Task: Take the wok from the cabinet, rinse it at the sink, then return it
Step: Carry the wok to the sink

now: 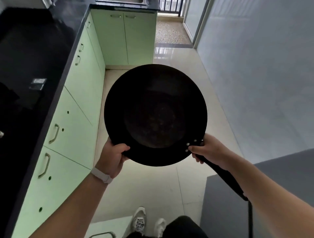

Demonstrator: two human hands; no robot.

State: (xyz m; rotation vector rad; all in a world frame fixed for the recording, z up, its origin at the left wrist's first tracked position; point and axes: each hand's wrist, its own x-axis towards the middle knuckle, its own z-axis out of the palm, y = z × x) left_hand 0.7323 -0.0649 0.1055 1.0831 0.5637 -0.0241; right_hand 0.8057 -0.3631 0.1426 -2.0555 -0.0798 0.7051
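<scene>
Wok's off the ground: the round black metal wok hangs over the pale tiled floor, with the left hand curled over its near rim and the right hand wrapped round the long black handle. This looks like the carry leg, with what seems to be a steel sink straight ahead. The next move calls for walking it forward and lowering it level into the basin.

**What I'm wearing**

A smooth white band wraps my left wrist, just behind my left grip. My left forearm and right forearm are bare to the near edge of view. Lower down, my trousers are black. My trainers are white, the left one with grey panels and laces.
</scene>
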